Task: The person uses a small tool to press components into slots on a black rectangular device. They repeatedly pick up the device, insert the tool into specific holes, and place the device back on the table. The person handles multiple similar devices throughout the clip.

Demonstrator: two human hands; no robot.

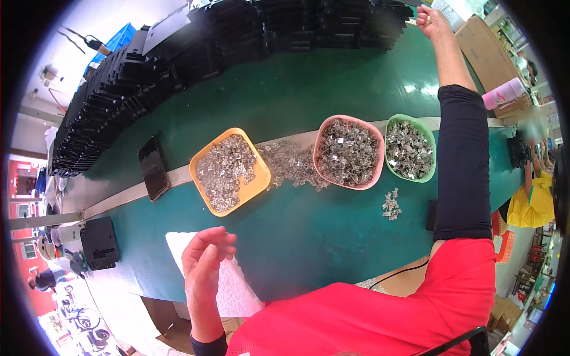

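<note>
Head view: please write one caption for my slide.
Right hand outstretched beside stacked black parts; left hand near a yellow tray of small pieces.

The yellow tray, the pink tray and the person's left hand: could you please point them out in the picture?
yellow tray (pixel 253 188): head view, on the bare inside floor
pink tray (pixel 381 153): head view, on the right rim
left hand (pixel 203 264): head view, on the middle of the hand

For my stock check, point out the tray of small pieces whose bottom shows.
The yellow tray, leftmost of the three: bare bottom shows beside its small pieces, while the pink tray and green tray look covered.
</note>
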